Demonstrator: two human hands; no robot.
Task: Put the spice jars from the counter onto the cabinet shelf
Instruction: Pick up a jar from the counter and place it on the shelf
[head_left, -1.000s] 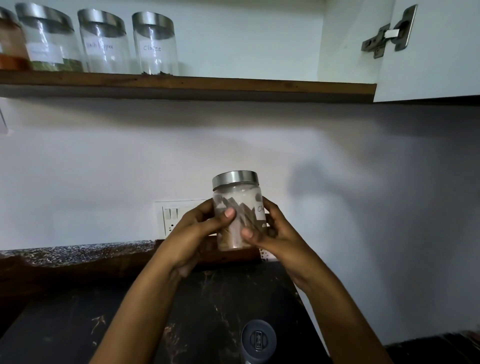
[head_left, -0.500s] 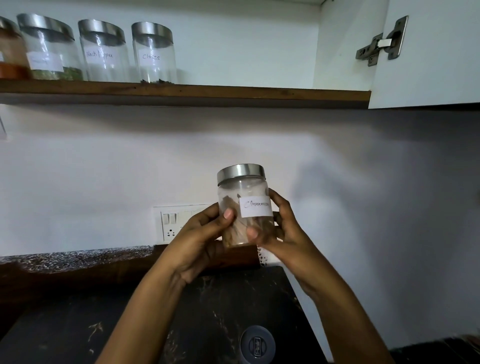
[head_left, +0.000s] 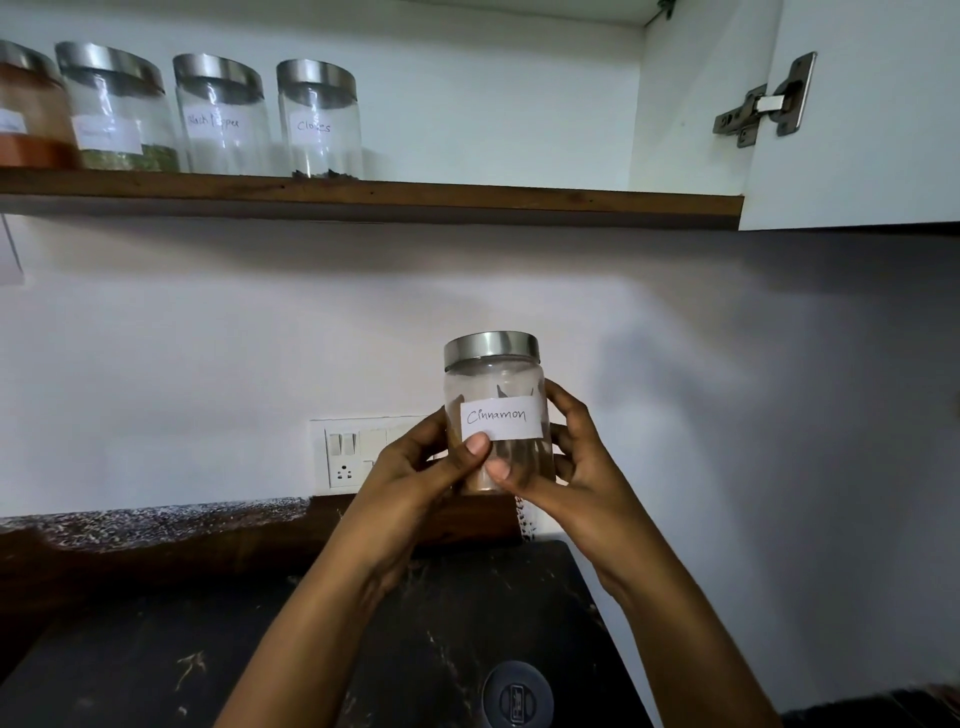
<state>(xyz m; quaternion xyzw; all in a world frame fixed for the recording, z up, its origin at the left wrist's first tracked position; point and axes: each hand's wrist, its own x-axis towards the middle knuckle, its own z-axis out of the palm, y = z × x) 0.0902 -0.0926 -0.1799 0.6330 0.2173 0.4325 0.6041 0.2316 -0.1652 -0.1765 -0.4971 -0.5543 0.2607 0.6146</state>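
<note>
A clear glass jar (head_left: 493, 395) with a steel lid and a white label reading "Cinnamon" is held upright above the dark counter (head_left: 156, 670). My left hand (head_left: 415, 473) grips its left side, thumb on the front under the label. My right hand (head_left: 561, 462) grips the right side, fingers curled behind it. High up, the wooden cabinet shelf (head_left: 467, 196) carries several steel-lidded jars at its left end: a cloves jar (head_left: 319, 122), a black pepper jar (head_left: 221, 117), a jar with green spice (head_left: 117, 111) and a jar with orange spice (head_left: 28, 114).
The shelf is bare to the right of the cloves jar up to the cabinet's side wall. The white cabinet door (head_left: 857, 114) stands open at the right, with its hinge (head_left: 763, 101). A switch and socket plate (head_left: 358, 449) sits on the wall. A round dark lid (head_left: 514, 693) lies on the counter.
Both hands have turned the jar so its label now faces me squarely, and raised it slightly. My view has tilted a little, showing more of the shelf.
</note>
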